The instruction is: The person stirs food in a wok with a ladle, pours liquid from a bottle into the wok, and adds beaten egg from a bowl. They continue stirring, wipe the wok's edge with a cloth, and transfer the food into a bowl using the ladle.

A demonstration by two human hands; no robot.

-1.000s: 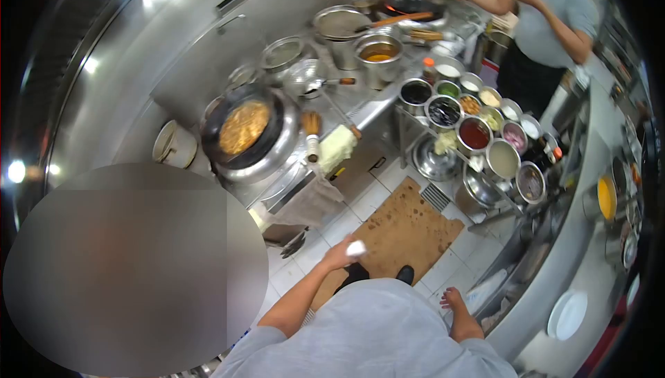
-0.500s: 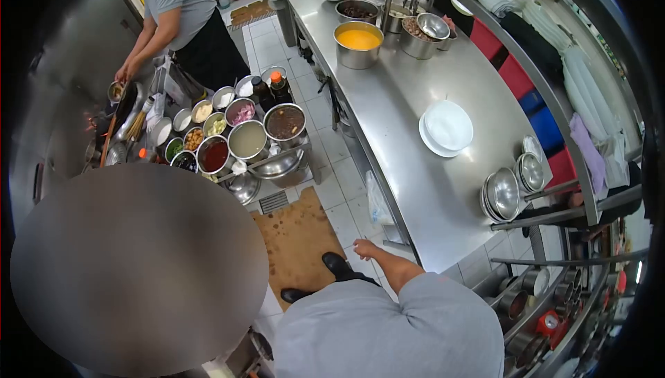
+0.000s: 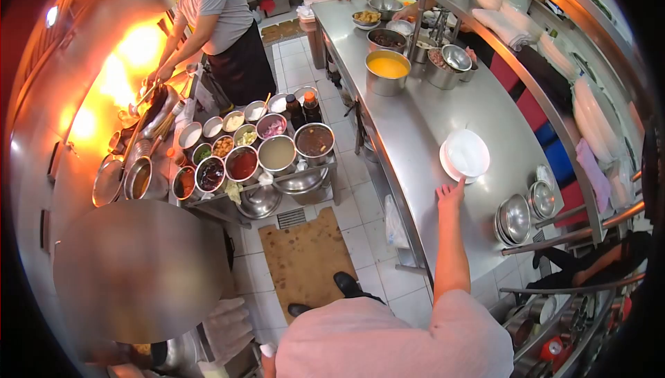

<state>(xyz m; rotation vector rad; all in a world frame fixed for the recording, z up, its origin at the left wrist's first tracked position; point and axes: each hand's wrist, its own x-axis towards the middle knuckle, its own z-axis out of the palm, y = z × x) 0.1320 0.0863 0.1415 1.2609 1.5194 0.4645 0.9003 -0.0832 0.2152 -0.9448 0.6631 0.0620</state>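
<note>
- Right hand (image 3: 450,196), open and empty, hovers just short of the white plates (image 3: 465,154) on the bench (image 3: 415,136); left hand unseen.
- Grip the rim squarely.

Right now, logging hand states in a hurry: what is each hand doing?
Left hand: not in view.
Right hand: open, holding nothing, fingertips by the stacked round white plates.

- Long steel table (image 3: 415,125) along the right side.
- Stacked white plates (image 3: 465,155) mid-table.
- Nested steel bowls (image 3: 516,217) near the plates, at the closer end.
- Pot of orange liquid (image 3: 387,71) farther up; dark-filled pot (image 3: 386,39) just behind.
- Cardboard mat (image 3: 305,253) flat on tiled floor (image 3: 353,170).
</note>
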